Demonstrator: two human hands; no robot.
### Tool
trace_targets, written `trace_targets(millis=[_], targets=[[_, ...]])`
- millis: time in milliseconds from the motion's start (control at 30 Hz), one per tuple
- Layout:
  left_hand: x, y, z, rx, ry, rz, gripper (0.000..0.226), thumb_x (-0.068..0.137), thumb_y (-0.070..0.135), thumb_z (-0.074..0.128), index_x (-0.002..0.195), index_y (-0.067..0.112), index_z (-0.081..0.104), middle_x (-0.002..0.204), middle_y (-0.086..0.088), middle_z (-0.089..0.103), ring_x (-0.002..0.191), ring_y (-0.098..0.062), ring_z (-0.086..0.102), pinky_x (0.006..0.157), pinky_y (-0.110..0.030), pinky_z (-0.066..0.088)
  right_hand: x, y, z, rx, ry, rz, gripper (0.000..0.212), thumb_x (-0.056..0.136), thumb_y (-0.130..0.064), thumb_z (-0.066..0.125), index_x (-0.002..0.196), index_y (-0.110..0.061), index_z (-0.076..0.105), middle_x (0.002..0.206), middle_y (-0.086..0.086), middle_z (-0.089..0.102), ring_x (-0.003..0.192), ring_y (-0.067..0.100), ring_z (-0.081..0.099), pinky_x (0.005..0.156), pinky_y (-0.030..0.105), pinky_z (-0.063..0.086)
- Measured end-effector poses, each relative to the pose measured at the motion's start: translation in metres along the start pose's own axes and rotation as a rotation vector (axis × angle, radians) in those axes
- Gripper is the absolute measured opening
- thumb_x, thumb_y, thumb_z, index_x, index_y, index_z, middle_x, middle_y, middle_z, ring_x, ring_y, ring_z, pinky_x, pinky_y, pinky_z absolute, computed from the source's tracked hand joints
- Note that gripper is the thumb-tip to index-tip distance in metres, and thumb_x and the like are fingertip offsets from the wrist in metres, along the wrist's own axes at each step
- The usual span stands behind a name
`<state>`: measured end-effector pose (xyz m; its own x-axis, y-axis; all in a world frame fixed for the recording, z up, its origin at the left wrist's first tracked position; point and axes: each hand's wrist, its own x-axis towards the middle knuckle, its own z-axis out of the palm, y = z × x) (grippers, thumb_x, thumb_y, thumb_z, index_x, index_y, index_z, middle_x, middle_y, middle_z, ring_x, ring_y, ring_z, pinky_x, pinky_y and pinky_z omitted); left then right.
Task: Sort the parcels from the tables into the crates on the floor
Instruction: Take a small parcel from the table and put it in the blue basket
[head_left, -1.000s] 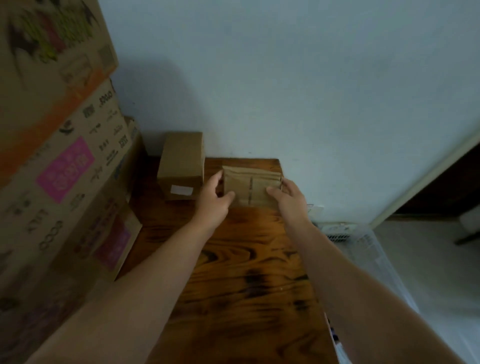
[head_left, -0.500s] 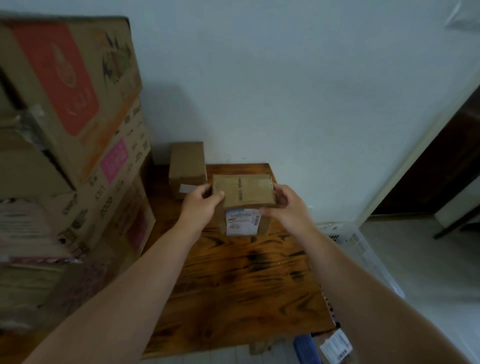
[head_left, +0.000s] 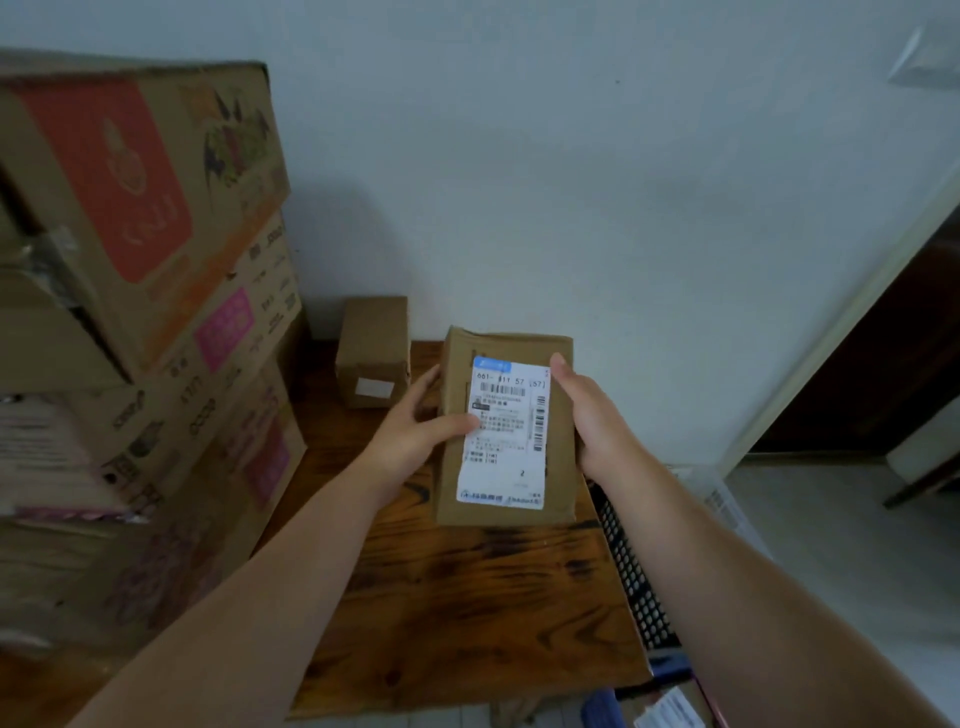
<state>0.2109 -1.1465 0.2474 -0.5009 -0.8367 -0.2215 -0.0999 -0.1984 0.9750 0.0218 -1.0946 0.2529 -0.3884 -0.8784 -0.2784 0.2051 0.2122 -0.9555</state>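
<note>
Cardboard parcel, shipping label facing me, clamped between my left hand and right hand above the wooden counter, a smaller box resting by the wall.

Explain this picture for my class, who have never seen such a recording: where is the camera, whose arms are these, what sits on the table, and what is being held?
There is no machine here. A person wears a wide-angle camera on the head, so you look forward and down along their own bare arms. The left hand and right hand grip a cardboard parcel by its sides, above a wooden table. Its shipping label faces the camera, with the left thumb on it. A smaller parcel stands at the table's back, near the wall. To the left, large printed cartons are stacked. To the right, lower down, sit a black mesh crate and a clear plastic crate.
</note>
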Motion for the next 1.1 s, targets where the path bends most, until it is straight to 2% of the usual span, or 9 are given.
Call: trace_targets(millis=[67,233,567,633,733,833,933,1000,1100], targets=[[0.003,-0.003,-0.005,-0.092,0.022,-0.035,0.083,0.074,0.023,0.077,0.143,0.039,0.032,0.119,-0.002,0.064,0.106,-0.024,0.063,0.099,-0.047,0.044,-0.002,0.002,-0.002,0.018,-0.107,-0.027,0.075,0.065,-0.056,0.073,0.126,-0.015,0.056,0.111,0.007,0.071,0.103,0.027,0.067,0.096,0.052,0.049],[0.002,-0.009,-0.01,-0.137,0.054,-0.045,0.086,0.07,0.024,0.078,0.143,0.038,0.033,0.124,-0.003,0.061,0.111,-0.026,0.06,0.103,-0.052,0.04,0.001,0.019,-0.003,-0.018,-0.175,-0.003,0.083,0.063,-0.031,0.073,0.138,-0.023,0.041,0.115,0.005,0.068,0.103,0.028,0.066,0.095,0.053,0.048],[0.007,-0.019,-0.008,-0.123,0.049,-0.105,0.086,0.058,0.045,0.075,0.136,0.026,0.043,0.116,-0.004,0.066,0.104,-0.028,0.063,0.094,-0.054,0.047,-0.003,0.035,-0.01,0.013,-0.131,0.011,0.061,0.08,-0.022,0.07,0.135,-0.025,0.044,0.114,0.006,0.068,0.102,0.029,0.066,0.092,0.054,0.05],[0.014,-0.025,0.001,-0.124,0.028,-0.127,0.073,0.069,0.04,0.076,0.133,0.027,0.045,0.116,-0.004,0.066,0.103,-0.029,0.064,0.087,-0.049,0.05,-0.008,0.043,-0.025,0.046,-0.112,0.024,0.078,0.07,-0.034,0.079,0.139,-0.025,0.042,0.119,0.005,0.067,0.106,0.029,0.065,0.094,0.056,0.049],[0.029,-0.042,0.03,-0.133,-0.029,-0.157,0.062,0.077,0.035,0.073,0.132,0.022,0.048,0.112,-0.004,0.068,0.1,-0.026,0.066,0.086,-0.046,0.052,-0.029,0.067,-0.063,0.073,-0.003,0.052,0.103,0.055,-0.047,0.087,0.143,-0.029,0.038,0.128,0.006,0.062,0.11,0.029,0.064,0.095,0.055,0.048],[0.034,-0.063,0.085,-0.137,-0.145,-0.224,0.068,0.071,0.036,0.078,0.13,0.021,0.049,0.109,-0.004,0.07,0.099,-0.026,0.066,0.09,-0.048,0.051,-0.066,0.095,-0.109,0.147,0.139,0.086,0.072,0.066,-0.028,0.078,0.132,-0.023,0.05,0.117,0.009,0.067,0.102,0.028,0.067,0.081,0.044,0.056],[0.025,-0.081,0.144,-0.134,-0.237,-0.279,0.067,0.072,0.031,0.078,0.13,0.023,0.046,0.112,-0.005,0.068,0.099,-0.026,0.066,0.086,-0.046,0.053,-0.1,0.112,-0.156,0.213,0.329,0.106,0.062,0.066,-0.024,0.072,0.125,-0.014,0.056,0.107,0.012,0.071,0.091,0.026,0.071,0.066,0.034,0.058],[0.02,-0.089,0.176,-0.143,-0.293,-0.291,0.061,0.078,0.022,0.074,0.13,0.027,0.042,0.111,-0.005,0.068,0.095,-0.025,0.068,0.074,-0.041,0.056,-0.116,0.118,-0.182,0.233,0.437,0.092,0.062,0.068,-0.024,0.072,0.125,-0.008,0.057,0.103,0.014,0.072,0.085,0.026,0.071,0.064,0.033,0.058],[0.016,-0.101,0.224,-0.155,-0.36,-0.289,0.081,0.077,0.018,0.075,0.142,0.036,0.029,0.118,-0.005,0.065,0.099,-0.027,0.067,0.081,-0.051,0.056,-0.142,0.13,-0.225,0.273,0.541,0.131,0.041,0.083,-0.023,0.066,0.121,-0.012,0.058,0.099,0.009,0.071,0.081,0.019,0.069,0.063,0.032,0.054]])
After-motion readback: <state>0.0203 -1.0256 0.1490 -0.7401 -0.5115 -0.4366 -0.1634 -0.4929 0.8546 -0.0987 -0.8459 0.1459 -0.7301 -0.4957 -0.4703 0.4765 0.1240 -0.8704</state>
